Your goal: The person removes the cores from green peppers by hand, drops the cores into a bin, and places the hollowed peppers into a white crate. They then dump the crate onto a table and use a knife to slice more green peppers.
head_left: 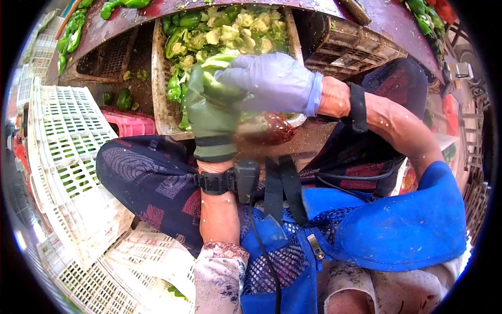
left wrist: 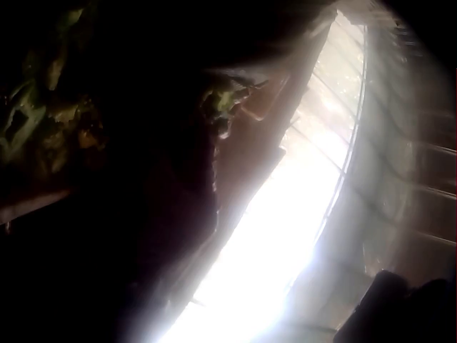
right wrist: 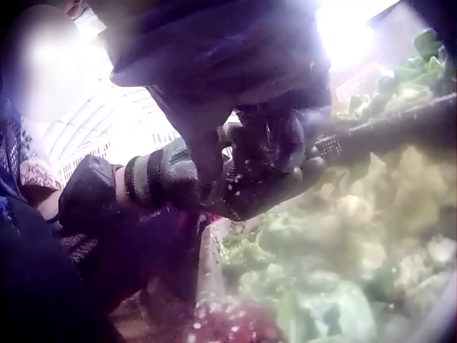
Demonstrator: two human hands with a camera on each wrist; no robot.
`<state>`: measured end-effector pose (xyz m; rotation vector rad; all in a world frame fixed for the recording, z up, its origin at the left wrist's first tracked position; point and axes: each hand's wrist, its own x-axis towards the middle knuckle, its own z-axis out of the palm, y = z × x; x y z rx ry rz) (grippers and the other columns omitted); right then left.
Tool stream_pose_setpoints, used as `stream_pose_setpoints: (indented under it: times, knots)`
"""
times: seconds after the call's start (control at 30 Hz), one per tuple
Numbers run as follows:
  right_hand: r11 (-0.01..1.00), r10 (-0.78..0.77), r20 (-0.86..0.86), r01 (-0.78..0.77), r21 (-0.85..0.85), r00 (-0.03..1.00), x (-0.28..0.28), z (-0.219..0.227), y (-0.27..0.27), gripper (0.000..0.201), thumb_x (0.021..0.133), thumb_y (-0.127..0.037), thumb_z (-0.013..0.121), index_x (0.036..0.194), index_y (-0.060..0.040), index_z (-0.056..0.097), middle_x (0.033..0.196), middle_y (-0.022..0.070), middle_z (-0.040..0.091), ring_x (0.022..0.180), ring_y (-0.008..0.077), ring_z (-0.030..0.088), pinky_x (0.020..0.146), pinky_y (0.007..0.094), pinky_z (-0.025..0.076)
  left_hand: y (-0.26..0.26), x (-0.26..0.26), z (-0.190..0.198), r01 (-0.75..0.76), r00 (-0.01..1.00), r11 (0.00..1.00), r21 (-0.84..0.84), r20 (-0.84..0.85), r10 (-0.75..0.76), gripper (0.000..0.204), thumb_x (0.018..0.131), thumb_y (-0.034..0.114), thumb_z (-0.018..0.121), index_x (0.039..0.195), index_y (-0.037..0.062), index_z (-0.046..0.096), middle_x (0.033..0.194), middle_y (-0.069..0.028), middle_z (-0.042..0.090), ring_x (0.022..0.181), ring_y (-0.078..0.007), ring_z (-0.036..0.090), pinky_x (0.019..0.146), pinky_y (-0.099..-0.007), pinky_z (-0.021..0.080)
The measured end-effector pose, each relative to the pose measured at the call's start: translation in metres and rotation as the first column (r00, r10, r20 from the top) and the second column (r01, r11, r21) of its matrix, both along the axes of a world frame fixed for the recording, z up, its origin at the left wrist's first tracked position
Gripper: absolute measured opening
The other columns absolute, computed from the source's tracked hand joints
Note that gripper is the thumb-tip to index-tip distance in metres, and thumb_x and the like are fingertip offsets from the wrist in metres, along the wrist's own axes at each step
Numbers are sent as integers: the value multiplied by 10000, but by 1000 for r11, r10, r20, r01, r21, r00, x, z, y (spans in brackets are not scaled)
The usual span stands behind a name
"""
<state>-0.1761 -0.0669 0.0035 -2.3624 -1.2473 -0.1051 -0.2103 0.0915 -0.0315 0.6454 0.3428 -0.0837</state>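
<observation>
The left hand (head_left: pixel 213 112), in a dark green glove, has its fingers bent round a green pepper (head_left: pixel 215 64). The right hand (head_left: pixel 272 81), in a pale purple glove, is bent over it, its fingers closed in against the pepper; whether they grip anything else I cannot tell. The pepper is between the two hands, above the near part of a long crate (head_left: pixel 158 78) of green peppers and pale seedy cores. A dark red, seed-flecked thing (head_left: pixel 274 130) shows just below the right hand, partly hidden by it.

The table (head_left: pixel 389 26) crosses the far side, with more peppers (head_left: pixel 73 34) at its left end. A brown crate (head_left: pixel 361 47) is right of the long crate, a pink crate (head_left: pixel 133 121) is left of it, and white crates (head_left: pixel 73 152) are stacked farther left. The person's legs (head_left: pixel 151 172) spread to either side, near the long crate. The left wrist view is mostly dark or glaring.
</observation>
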Motion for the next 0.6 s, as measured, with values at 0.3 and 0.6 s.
stream_pose_setpoints:
  times: [0.3,0.6]
  knots:
    - [771,249,-927,522,365,281,18,17,-7,247,936,-243,635,1038,-20,657,910,42,640,692,89,650,591,236,531,7,3,4,103,994,967,-233,66,-90,410,961,395,469,1165,61,592,1121,-170,625,1027,-325,603,877,-493,503]
    - [869,71,-801,357,342,595,37,-20,-10,363,1014,-264,474,1214,25,569,1012,83,623,777,157,672,677,264,562,12,0,-5,-64,988,949,-308,-156,16,322,912,216,611,1193,60,600,1214,-123,612,1161,-301,558,989,-565,442]
